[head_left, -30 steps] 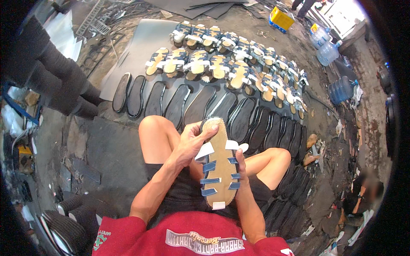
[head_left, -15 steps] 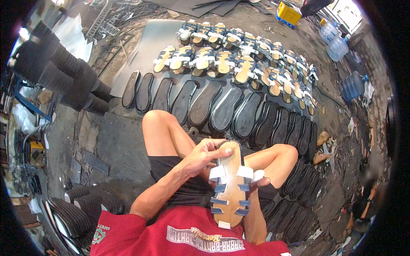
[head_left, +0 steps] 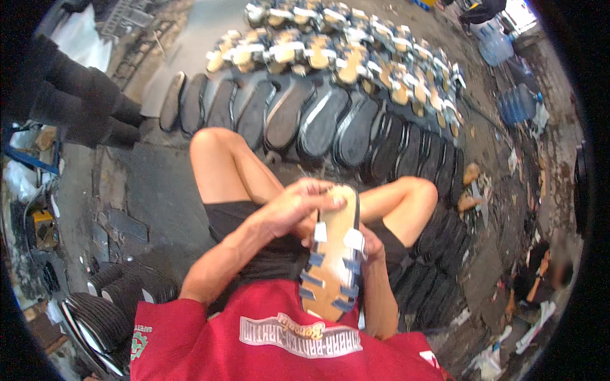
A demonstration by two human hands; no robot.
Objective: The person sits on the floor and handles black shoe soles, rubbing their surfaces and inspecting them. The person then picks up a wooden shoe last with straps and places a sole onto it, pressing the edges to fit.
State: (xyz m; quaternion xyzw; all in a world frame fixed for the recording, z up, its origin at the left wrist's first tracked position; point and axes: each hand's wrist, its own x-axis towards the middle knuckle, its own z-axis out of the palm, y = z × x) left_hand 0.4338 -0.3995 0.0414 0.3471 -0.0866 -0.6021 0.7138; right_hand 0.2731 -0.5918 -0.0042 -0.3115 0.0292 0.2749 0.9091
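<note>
A half-made sandal (head_left: pixel 335 257) with a tan insole stands upright in front of my chest, its toe or heel end up. White and navy strap ends fold over its tan face. My left hand (head_left: pixel 293 206) grips the upper end, thumb on the tan face and fingers behind it. My right hand (head_left: pixel 373 245) holds the right edge beside a white strap end (head_left: pixel 354 240); its fingers are partly hidden behind the sandal. Beyond my bent knees lies a row of black soles (head_left: pixel 289 119).
Several similar strapped sandals (head_left: pixel 319 53) lie in rows behind the soles. Stacks of black soles (head_left: pixel 131 284) sit at the left, with more soles (head_left: pixel 432 279) at the right. Tall black stacks (head_left: pixel 76 95) stand far left. Blue water jugs (head_left: pixel 518 103) are at the right.
The whole view has shifted, so the rows appear higher. My right hand has drawn in against the sandal's edge from farther out. My left hand keeps its grip on the upper end.
</note>
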